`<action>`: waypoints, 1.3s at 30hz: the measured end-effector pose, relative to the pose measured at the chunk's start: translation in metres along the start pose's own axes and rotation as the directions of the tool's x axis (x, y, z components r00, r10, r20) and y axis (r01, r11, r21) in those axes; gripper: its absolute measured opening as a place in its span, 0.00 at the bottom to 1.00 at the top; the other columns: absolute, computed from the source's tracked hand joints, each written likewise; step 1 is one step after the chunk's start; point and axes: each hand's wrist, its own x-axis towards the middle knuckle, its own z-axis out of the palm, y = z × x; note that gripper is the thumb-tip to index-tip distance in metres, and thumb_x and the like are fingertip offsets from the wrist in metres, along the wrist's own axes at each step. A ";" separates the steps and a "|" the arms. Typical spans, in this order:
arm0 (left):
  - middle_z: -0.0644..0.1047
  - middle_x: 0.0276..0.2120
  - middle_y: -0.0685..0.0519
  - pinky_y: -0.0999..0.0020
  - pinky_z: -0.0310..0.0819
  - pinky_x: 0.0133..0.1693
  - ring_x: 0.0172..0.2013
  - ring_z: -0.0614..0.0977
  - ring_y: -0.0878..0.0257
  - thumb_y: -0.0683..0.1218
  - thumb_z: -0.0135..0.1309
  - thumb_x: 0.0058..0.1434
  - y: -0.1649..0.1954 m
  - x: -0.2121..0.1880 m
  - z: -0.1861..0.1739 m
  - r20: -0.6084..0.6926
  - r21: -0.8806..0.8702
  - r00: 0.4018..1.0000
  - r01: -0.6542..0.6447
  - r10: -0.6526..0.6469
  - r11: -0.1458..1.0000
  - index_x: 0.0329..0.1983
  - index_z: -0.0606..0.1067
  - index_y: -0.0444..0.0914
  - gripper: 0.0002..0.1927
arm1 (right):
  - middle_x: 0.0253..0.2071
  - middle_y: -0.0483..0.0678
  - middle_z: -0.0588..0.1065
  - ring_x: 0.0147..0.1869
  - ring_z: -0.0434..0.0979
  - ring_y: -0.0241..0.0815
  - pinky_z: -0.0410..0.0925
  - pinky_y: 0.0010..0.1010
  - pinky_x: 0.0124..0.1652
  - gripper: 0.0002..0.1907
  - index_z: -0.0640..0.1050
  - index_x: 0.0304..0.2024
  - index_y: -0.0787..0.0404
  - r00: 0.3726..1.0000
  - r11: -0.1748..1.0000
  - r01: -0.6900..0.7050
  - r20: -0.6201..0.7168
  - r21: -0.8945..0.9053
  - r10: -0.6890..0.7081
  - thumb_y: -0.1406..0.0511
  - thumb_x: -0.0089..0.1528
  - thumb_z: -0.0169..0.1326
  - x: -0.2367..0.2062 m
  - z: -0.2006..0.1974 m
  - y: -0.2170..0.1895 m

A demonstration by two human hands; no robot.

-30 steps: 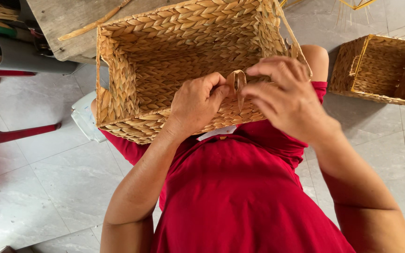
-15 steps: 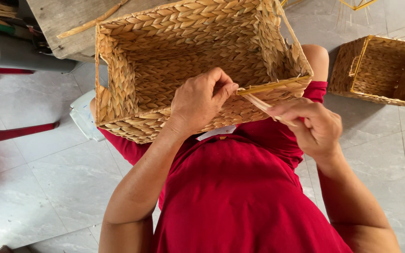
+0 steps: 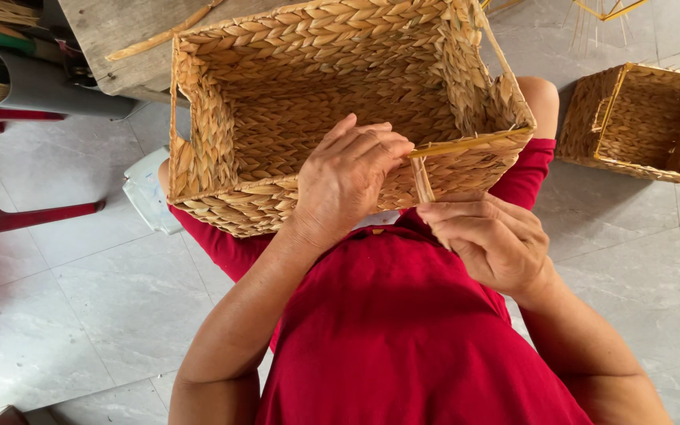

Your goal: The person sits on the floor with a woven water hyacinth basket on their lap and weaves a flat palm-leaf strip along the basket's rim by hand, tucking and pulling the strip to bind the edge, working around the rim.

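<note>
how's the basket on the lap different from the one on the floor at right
The lap basket is held at its near rim by the left hand, while the right hand pulls a strand; the floor basket sits untouched on the tiles. The lap basket looks larger and paler; the floor basket darker and partly cut off. Both are rectangular and woven.

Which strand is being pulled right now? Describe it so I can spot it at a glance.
Start at the big woven basket on the red-clad lap. On its near rim, the left hand presses beside a bare yellow frame rod. The strand is the flat pale strip running from there down into the right hand; unlike the braided weave around it, it hangs loose and single.
</note>
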 end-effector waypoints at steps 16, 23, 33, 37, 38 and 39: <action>0.81 0.50 0.53 0.55 0.70 0.67 0.57 0.82 0.57 0.39 0.58 0.65 0.003 -0.014 0.006 -0.140 0.099 0.984 -0.094 0.108 0.991 0.54 0.79 0.40 0.14 | 0.44 0.53 0.81 0.47 0.86 0.46 0.78 0.32 0.45 0.09 0.73 0.40 0.65 0.994 0.991 -0.099 -0.026 0.092 0.102 0.76 0.63 0.61 -0.012 -0.001 0.004; 0.81 0.47 0.58 0.52 0.58 0.71 0.54 0.82 0.63 0.38 0.57 0.67 0.011 -0.007 0.015 -0.173 0.137 0.985 0.026 -0.002 0.990 0.50 0.79 0.42 0.10 | 0.45 0.54 0.81 0.48 0.85 0.47 0.79 0.34 0.46 0.09 0.74 0.40 0.65 0.999 0.996 -0.033 0.019 0.088 0.032 0.76 0.61 0.61 -0.011 0.004 0.003; 0.78 0.41 0.58 0.50 0.56 0.67 0.46 0.81 0.60 0.47 0.63 0.59 0.019 0.001 0.006 -0.034 -0.051 0.974 0.220 -0.222 0.974 0.47 0.76 0.41 0.14 | 0.41 0.53 0.83 0.38 0.86 0.35 0.71 0.16 0.31 0.02 0.75 0.43 0.67 0.944 0.961 -0.194 -0.229 0.197 0.238 0.74 0.72 0.54 0.017 0.000 0.032; 0.79 0.38 0.61 0.50 0.60 0.68 0.42 0.82 0.63 0.48 0.65 0.60 0.021 0.003 0.014 -0.078 -0.017 0.958 0.275 -0.275 0.961 0.42 0.77 0.43 0.11 | 0.42 0.54 0.82 0.42 0.86 0.35 0.78 0.19 0.38 0.05 0.73 0.45 0.67 0.963 0.945 -0.153 -0.171 0.288 0.208 0.75 0.78 0.55 0.046 -0.003 0.045; 0.79 0.38 0.61 0.51 0.60 0.68 0.42 0.82 0.63 0.47 0.64 0.61 0.020 0.003 0.016 -0.101 -0.014 0.958 0.267 -0.267 0.963 0.42 0.77 0.43 0.09 | 0.41 0.54 0.82 0.42 0.86 0.34 0.78 0.19 0.37 0.05 0.73 0.45 0.67 0.964 0.947 -0.168 -0.155 0.273 0.216 0.76 0.77 0.55 0.057 -0.001 0.048; 0.80 0.39 0.61 0.51 0.60 0.68 0.43 0.83 0.63 0.46 0.64 0.62 0.020 0.003 0.018 -0.121 -0.013 0.958 0.261 -0.261 0.965 0.41 0.77 0.43 0.08 | 0.41 0.54 0.82 0.41 0.86 0.34 0.78 0.19 0.37 0.05 0.73 0.45 0.68 0.965 0.949 -0.183 -0.139 0.258 0.223 0.76 0.76 0.54 0.070 0.001 0.051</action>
